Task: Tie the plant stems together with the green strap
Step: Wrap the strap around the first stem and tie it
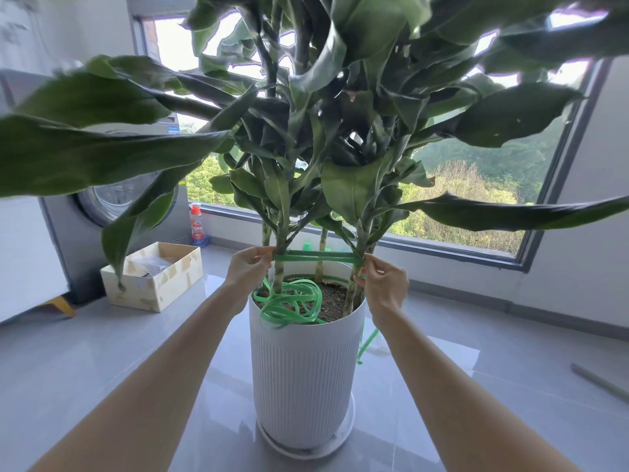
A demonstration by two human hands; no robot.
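A tall leafy plant stands in a white ribbed pot (303, 376). The green strap (320, 257) runs taut in a double band between the left stem (279, 267) and the right stem (357, 284), just above the pot's rim. My left hand (246, 269) pinches the strap at the left stem. My right hand (384, 284) pinches it at the right stem. A loose coil of the strap (289, 303) lies on the soil, and a free end (367, 345) hangs down the pot's right side.
A cardboard box (153, 277) sits on the grey tiled floor at the left, in front of a washing machine (112, 206). A detergent bottle (198, 226) stands by the window sill. A pale rod (599, 381) lies on the floor at far right. Broad leaves overhang both sides.
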